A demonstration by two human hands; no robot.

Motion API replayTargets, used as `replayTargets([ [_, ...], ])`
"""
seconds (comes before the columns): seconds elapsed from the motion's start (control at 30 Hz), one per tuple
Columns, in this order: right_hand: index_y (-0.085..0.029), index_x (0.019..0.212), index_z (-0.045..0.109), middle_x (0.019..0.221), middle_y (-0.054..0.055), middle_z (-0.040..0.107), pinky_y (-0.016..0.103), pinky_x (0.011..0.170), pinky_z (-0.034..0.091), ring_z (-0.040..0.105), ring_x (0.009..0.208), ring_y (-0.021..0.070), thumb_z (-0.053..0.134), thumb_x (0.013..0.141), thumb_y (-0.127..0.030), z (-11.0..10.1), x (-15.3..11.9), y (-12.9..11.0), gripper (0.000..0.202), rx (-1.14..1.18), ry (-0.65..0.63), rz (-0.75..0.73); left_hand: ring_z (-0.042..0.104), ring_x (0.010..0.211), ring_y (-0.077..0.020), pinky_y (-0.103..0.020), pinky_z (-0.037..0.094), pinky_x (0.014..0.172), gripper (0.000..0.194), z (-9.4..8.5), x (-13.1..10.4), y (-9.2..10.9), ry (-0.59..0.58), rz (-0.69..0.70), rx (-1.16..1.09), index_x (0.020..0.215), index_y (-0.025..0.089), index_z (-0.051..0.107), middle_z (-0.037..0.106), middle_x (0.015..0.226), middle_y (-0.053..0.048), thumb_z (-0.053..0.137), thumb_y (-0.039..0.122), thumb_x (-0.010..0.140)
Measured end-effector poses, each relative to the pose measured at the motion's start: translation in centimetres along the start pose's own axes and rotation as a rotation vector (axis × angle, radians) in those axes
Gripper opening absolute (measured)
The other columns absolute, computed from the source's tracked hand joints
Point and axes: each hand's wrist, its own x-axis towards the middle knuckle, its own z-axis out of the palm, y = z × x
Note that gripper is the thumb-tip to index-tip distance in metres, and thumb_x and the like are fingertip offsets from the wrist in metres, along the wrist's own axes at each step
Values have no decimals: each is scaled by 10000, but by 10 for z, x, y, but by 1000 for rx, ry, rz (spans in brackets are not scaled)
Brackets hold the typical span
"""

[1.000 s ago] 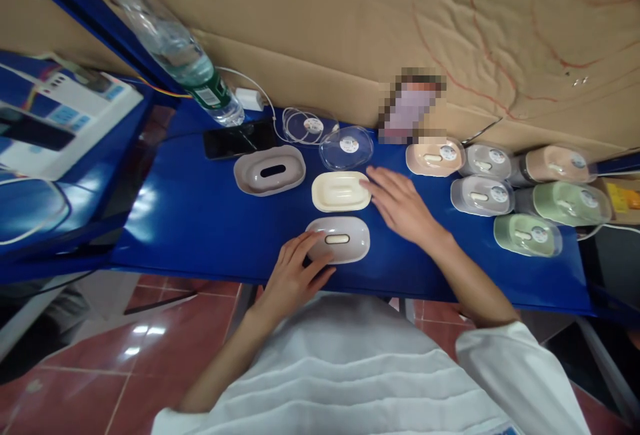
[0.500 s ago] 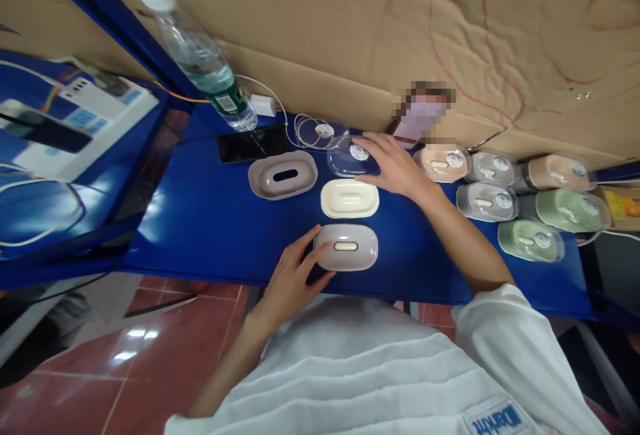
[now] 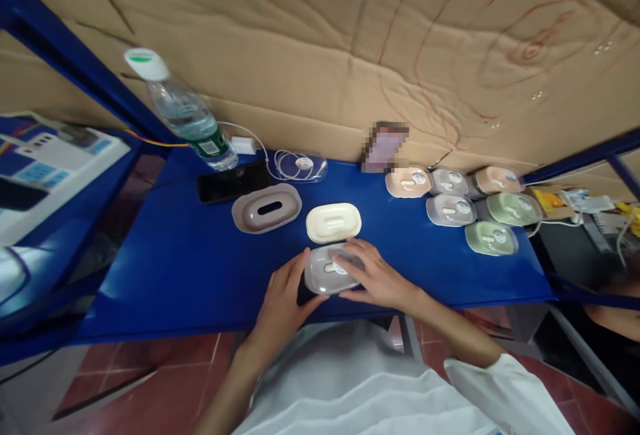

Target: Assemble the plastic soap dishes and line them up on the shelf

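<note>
A grey oval box (image 3: 320,276) with a clear lid over it lies near the table's front edge. My left hand (image 3: 283,298) grips its left side, thumb at the front edge. My right hand (image 3: 376,276) holds the clear lid and the box's right side, fingers bent over the top. Just behind the box is a cream oval piece (image 3: 334,223) with a raised middle. A grey-brown oval shell (image 3: 267,209) with a dark slot lies farther left, untouched.
A water bottle (image 3: 193,121) and a black phone (image 3: 233,182) stand and lie at the back left. Another clear lid (image 3: 315,167) is near a white cable. Several lidded boxes (image 3: 450,210) are grouped at the right. A pixelated phone (image 3: 384,148) leans on the cardboard.
My right hand has brought a clear lid from the back of the table onto the grey box. My left hand stays at the box's left side. The view has shifted.
</note>
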Motion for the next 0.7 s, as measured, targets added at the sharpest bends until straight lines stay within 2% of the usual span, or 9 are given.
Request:
replayTargets([
  [0.1, -265, 1510, 626, 1559, 172, 549, 578, 1244, 448, 376, 1584, 363, 711, 1041, -464, 3, -3, 0, 516, -25, 22, -84, 615, 1386, -370, -517, 519, 1129, 898, -4, -1, 0, -35, 26, 36, 1686, 355, 337, 603, 1520, -134, 800, 506, 931],
  [0.23, -305, 1554, 596, 1626, 140, 526, 567, 1259, 431, 375, 1582, 349, 653, 1067, -520, -7, -12, -10, 536, -121, -106, -87, 613, 1347, -376, -523, 522, 1114, 929, -6, -3, 0, -91, 49, 111, 1651, 353, 391, 595, 1487, -125, 843, 573, 870],
  [0.33, -294, 1569, 583, 1621, 136, 538, 561, 1249, 440, 381, 1572, 357, 612, 1086, -531, -16, -14, -17, 539, -161, -140, -84, 621, 1327, -377, -523, 524, 1104, 924, -5, -3, 0, -106, 68, 138, 1597, 334, 460, 618, 1459, -116, 874, 608, 818],
  [0.47, -262, 1568, 584, 1620, 164, 532, 559, 1215, 465, 422, 1531, 371, 584, 1091, -554, -17, -13, -20, 559, -181, -125, -114, 584, 1422, -377, -529, 472, 1167, 947, -4, -1, 3, -116, 107, 138, 1632, 315, 377, 578, 1573, -132, 856, 576, 857],
  [0.57, -284, 1592, 556, 1626, 174, 527, 583, 1206, 461, 412, 1540, 385, 633, 1073, -533, -13, -12, -19, 581, -204, -132, -126, 600, 1418, -371, -537, 449, 1183, 999, -5, -1, 5, -150, 108, 128, 1671, 314, 281, 571, 1605, -140, 844, 558, 883],
  [0.7, -311, 1615, 524, 1634, 178, 518, 614, 1208, 446, 429, 1533, 396, 680, 1063, -450, -13, -12, -21, 590, -221, -134, -142, 598, 1422, -366, -521, 444, 1184, 957, -8, 0, 10, -186, 82, 134, 1638, 325, 356, 594, 1587, -120, 864, 564, 864],
])
